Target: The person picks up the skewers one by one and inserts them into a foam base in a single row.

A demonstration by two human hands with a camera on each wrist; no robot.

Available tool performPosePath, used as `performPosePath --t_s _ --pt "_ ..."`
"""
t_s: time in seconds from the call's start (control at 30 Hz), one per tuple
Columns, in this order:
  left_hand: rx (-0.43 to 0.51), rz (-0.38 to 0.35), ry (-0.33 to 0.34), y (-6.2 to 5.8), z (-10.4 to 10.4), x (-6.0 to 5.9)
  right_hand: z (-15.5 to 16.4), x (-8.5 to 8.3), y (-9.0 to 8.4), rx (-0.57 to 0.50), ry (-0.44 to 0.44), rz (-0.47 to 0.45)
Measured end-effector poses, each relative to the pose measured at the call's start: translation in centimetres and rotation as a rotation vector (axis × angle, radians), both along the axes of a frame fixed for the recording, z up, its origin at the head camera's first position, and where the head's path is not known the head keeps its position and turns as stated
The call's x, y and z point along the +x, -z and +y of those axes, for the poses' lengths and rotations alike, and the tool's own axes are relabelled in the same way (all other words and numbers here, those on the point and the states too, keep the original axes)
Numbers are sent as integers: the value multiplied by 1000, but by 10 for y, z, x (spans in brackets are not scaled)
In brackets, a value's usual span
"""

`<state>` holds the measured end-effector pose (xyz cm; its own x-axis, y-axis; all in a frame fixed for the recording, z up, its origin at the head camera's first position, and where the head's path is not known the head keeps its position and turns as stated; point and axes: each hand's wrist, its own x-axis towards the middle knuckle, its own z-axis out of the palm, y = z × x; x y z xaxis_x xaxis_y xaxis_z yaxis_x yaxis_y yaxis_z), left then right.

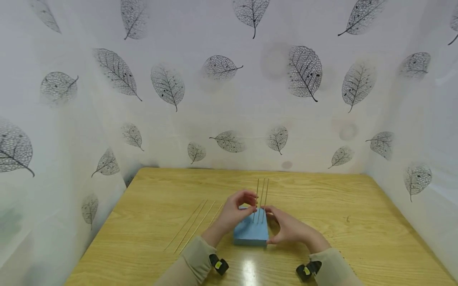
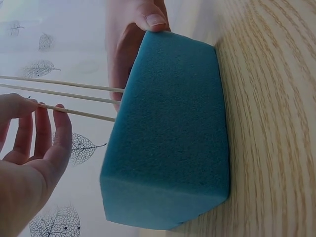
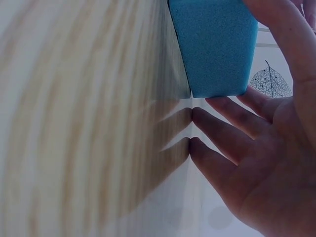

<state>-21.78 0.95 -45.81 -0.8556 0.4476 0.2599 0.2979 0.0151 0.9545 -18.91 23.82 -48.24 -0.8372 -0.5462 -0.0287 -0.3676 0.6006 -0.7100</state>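
A light blue foam block [image 1: 250, 241] sits on the wooden table, with three thin wooden sticks standing in its top. My left hand [image 1: 234, 208] pinches the leftmost of these sticks [image 2: 89, 114] between thumb and fingertips, above the foam. That stick's lower end meets the block in the left wrist view. Two other sticks [image 1: 266, 194] rise just right of it, untouched by the left hand. At the block's right side, my right hand [image 1: 291, 226] grips it, thumb at the near corner and fingers toward the far end. Small holes or marks dot the block's top, partly behind my left hand.
Several more thin sticks [image 1: 195, 230] lie side by side on the table [image 1: 150, 190], left of the block. Small dark specks [image 1: 347, 219] show on the right of the tabletop. A leaf-patterned curtain [image 1: 229, 107] surrounds the back and sides.
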Motion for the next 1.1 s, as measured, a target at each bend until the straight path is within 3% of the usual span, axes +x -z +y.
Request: performPosePath --t_s 0.3,0.67,0.97,1.1 --pt "19 -12 16 -4 -12 -4 1 0 0 10 -1 18" --pt "62 -83 -78 -7 -62 -16 1 1 0 1 -12 -23" --pt "-85 -75 -213 -1 -118 -22 -1 1 1 -6 -9 -45" --pt "-128 -82 -219 1 -141 -25 0 1 1 5 -6 -29"
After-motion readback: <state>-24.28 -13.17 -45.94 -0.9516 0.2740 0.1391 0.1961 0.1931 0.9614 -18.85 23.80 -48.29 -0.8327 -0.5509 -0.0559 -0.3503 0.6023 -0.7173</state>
